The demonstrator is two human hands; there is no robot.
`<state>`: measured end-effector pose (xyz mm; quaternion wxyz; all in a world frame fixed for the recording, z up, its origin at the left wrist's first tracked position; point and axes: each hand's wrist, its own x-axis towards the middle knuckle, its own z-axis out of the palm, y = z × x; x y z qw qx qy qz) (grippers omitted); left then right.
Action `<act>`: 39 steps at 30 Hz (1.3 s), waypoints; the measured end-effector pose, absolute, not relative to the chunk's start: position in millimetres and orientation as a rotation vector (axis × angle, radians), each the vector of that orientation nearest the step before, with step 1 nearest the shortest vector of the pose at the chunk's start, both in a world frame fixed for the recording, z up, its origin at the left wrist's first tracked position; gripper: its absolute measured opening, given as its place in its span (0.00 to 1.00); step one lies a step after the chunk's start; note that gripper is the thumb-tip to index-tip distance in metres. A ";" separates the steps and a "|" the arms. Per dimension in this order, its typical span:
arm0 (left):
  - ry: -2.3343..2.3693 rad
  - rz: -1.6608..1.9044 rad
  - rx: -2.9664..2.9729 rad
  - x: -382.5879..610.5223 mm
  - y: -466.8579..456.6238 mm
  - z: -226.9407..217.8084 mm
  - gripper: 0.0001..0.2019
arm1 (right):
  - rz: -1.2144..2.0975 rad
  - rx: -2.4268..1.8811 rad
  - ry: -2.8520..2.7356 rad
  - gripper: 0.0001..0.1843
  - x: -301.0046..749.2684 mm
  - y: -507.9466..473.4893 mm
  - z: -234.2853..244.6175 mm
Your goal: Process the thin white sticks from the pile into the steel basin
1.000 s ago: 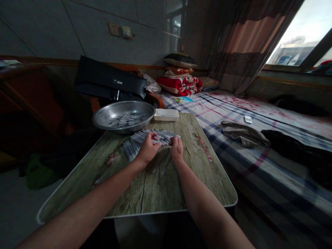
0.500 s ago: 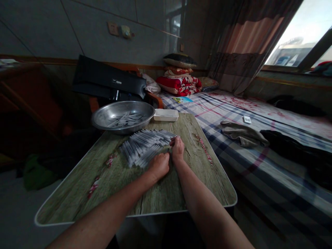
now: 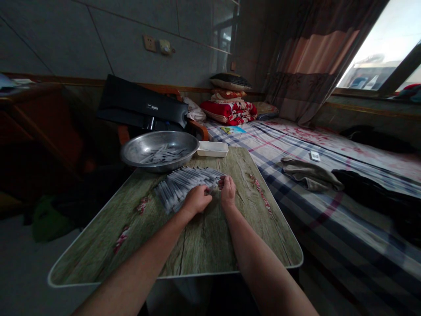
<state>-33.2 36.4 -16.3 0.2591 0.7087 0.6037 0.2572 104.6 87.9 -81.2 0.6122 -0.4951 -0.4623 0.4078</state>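
Observation:
A pile of thin white-grey tubes lies fanned out on the wood-pattern table, near its far end. My left hand is cupped against the pile's near side, with the fingers touching the tubes. My right hand is at the pile's right end, its fingertips pinching some tube ends. More tubes lie inside a steel basin at the table's far left corner. What kind of tube these are is too small to tell.
A small white tray stands at the table's far edge, next to the basin. A black monitor lies tilted behind them. To the right is a bed with a checked sheet, a folded grey cloth and dark clothing.
My left hand has moved from on top of the pile to its near side. The tubes are gathered into a tighter, more even bunch. My right hand stays at the pile's right end.

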 end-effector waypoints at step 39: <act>0.968 1.419 1.027 -41.2 50.9 -51.4 0.22 | 1.968 -0.951 -1.118 0.21 75.7 43.7 -33.6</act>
